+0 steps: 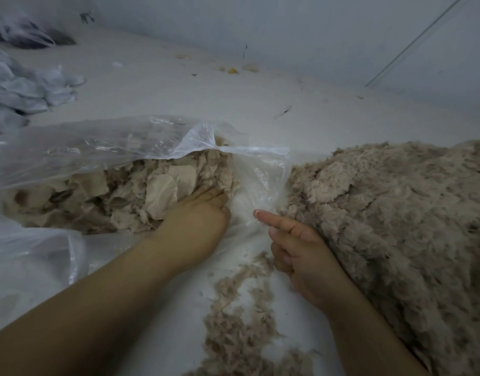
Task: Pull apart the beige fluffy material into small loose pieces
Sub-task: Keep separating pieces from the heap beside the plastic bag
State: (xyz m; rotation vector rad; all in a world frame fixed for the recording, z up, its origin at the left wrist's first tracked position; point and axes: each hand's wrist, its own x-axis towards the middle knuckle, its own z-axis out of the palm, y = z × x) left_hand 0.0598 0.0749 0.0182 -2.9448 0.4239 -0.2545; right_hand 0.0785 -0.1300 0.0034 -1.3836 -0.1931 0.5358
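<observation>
Reaching into the mouth of a clear plastic bag (103,147), the left hand (195,223) lies palm-down with its fingers pushed in among the beige fabric scraps (141,191) that fill the bag. The fingertips are buried in the scraps, so whether they are curled round a piece or merely pressing into it cannot be told. The bag lies on its side on a pale floor (179,88), its opening facing the person's right.

The right hand (298,253) hovers just beside the bag's opening, over the loose plastic of the bag's lip. Its index finger (274,219) points out straight toward the bag; the other fingers are curled in toward the palm and nothing is seen held in them. The two hands are near each other but apart.

Beige fluffy material lies in three places:
- Scraps, some flat and woven-looking, inside the bag, touching the left hand.
- A large fluffy heap (396,213) on the floor, directly to the right of the right hand, with its edge touching or just beside the back of that hand.
- A thin trail of small loose tufts (233,316) on the floor between the two forearms, running toward the person.

Crumpled white mesh-like material (24,88) lies at far left. A few small bits of debris (232,69) sit near the wall (287,28).
</observation>
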